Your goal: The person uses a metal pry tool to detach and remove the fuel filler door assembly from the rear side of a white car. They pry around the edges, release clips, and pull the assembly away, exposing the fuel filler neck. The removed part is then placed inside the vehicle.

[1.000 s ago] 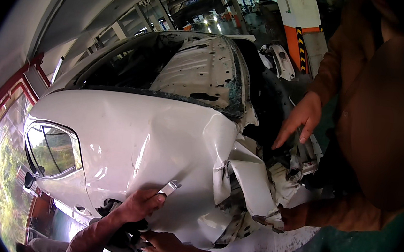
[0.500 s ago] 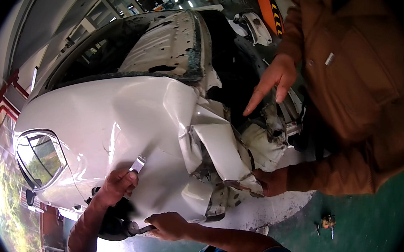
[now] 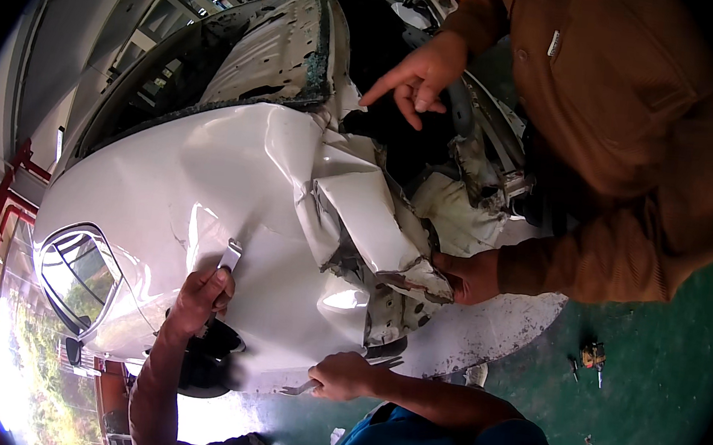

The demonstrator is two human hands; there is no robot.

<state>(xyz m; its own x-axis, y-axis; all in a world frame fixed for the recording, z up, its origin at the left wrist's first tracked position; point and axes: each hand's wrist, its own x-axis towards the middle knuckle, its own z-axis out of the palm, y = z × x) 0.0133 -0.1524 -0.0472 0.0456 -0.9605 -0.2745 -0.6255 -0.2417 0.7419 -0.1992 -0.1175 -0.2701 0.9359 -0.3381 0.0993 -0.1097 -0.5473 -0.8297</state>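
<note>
My left hand [image 3: 205,298] is closed on a flat metal tool [image 3: 232,253], whose silver blade stands above my fist in front of the white car panel [image 3: 180,180]. Lower down, my right hand [image 3: 342,376] is wrapped round a grey metal bar [image 3: 386,363]. It sticks out on both sides of the fist, and one end looks forked. Both tools appear apart from the panel, though contact is hard to judge. To the right, crumpled sheet metal [image 3: 370,211] is torn and folded. A co-worker's hand [image 3: 467,276] holds its lower edge.
The co-worker in a brown jacket [image 3: 600,100] stands at the right, a second hand [image 3: 427,71] pointing over the dark opening. A yellow-and-black power tool [image 3: 592,357] lies on the green floor [image 3: 639,404]. A dark wheel [image 3: 205,371] sits below my left hand.
My right hand has moved right and slightly up with the bar, now clear of the dark wheel. The co-worker's pointing hand has shifted left and up. The view has also shifted slightly.
</note>
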